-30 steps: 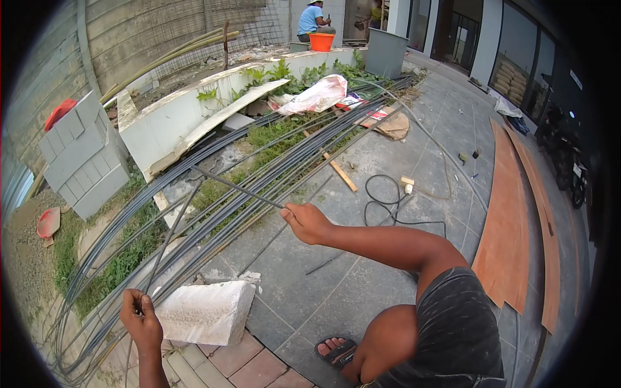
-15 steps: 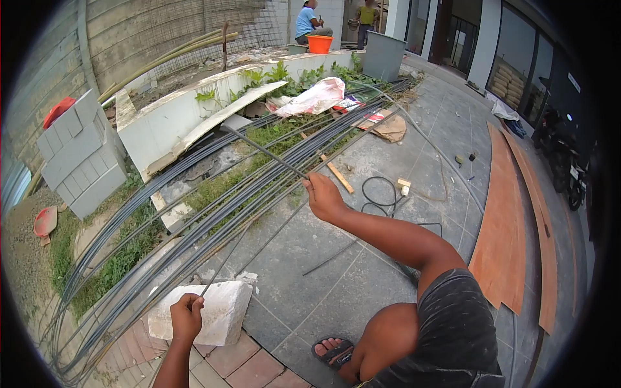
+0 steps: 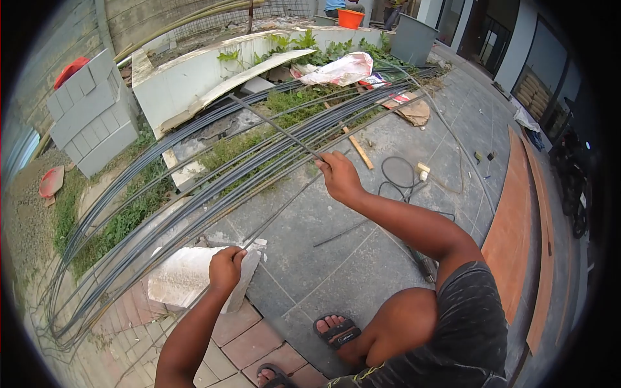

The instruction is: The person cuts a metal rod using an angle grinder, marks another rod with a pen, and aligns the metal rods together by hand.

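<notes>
My right hand (image 3: 337,176) is closed around a dark steel rod (image 3: 275,125) that slants up and left over a bundle of long grey rods (image 3: 213,184). Lower and to the left, my left hand (image 3: 226,268) is closed on a thin rod (image 3: 283,210), which runs up right towards my right hand and down left past my wrist. Whether the two rods are one bent piece, I cannot tell. Behind my left hand lies a white block (image 3: 178,278) on the paving.
Orange-brown boards (image 3: 508,226) lie at the right. A black cable (image 3: 398,173) and a wooden strip (image 3: 358,149) rest on the grey tiles. Grey blocks (image 3: 94,116) are stacked at the left. Two people, partly visible, are at the back near an orange bucket (image 3: 350,19).
My left hand has moved right and up with its rod, to in front of the white block. My right hand has shifted up and right. The view has tilted down.
</notes>
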A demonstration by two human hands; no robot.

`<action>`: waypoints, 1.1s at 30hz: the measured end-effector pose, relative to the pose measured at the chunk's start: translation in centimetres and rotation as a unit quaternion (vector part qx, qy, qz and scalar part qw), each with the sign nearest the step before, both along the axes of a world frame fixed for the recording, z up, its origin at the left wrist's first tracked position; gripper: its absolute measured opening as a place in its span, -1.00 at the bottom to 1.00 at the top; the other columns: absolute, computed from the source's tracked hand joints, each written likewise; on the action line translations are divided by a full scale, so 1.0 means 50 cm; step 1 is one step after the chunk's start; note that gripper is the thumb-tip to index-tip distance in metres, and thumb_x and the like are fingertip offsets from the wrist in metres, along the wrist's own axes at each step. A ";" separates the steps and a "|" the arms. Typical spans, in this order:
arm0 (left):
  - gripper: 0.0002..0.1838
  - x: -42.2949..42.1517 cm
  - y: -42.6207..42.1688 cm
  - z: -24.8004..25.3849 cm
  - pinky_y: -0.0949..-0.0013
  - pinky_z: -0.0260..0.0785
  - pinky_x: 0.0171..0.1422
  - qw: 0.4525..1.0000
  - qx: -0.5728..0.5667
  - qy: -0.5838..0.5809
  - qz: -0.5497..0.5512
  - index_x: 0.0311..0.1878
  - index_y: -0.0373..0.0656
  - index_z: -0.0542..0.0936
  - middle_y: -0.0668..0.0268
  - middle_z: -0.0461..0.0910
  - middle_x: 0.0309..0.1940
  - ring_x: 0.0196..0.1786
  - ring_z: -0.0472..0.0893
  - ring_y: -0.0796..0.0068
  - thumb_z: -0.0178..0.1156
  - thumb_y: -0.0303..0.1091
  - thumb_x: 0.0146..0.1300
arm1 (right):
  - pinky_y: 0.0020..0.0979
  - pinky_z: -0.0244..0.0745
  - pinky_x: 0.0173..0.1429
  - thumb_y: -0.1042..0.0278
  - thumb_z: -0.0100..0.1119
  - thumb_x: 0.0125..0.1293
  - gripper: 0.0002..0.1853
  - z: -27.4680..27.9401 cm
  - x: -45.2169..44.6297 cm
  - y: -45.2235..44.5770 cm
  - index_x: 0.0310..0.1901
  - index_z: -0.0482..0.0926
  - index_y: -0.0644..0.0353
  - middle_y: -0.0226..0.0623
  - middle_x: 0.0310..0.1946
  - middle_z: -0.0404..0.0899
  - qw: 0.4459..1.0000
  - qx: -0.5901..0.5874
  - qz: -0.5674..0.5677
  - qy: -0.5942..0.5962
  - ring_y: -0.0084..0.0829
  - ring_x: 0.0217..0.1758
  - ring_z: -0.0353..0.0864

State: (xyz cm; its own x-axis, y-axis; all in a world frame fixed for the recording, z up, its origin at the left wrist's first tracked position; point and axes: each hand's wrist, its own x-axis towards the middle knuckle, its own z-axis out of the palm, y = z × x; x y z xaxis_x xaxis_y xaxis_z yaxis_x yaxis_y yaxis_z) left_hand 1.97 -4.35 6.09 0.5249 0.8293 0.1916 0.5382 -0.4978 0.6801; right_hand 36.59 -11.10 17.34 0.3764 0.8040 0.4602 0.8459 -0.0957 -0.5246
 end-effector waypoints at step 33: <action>-0.31 -0.188 0.015 0.116 0.14 0.40 0.35 0.959 -0.116 0.232 -0.117 0.28 -0.28 0.56 -0.08 0.59 0.19 0.29 0.56 0.00 0.51 -0.17 0.12 | -0.33 0.39 -0.17 0.30 0.17 0.19 -0.78 -0.194 -0.453 0.042 -0.26 0.72 0.23 -0.30 -0.27 0.56 0.758 -0.110 0.413 -0.493 -0.32 -0.14 0.55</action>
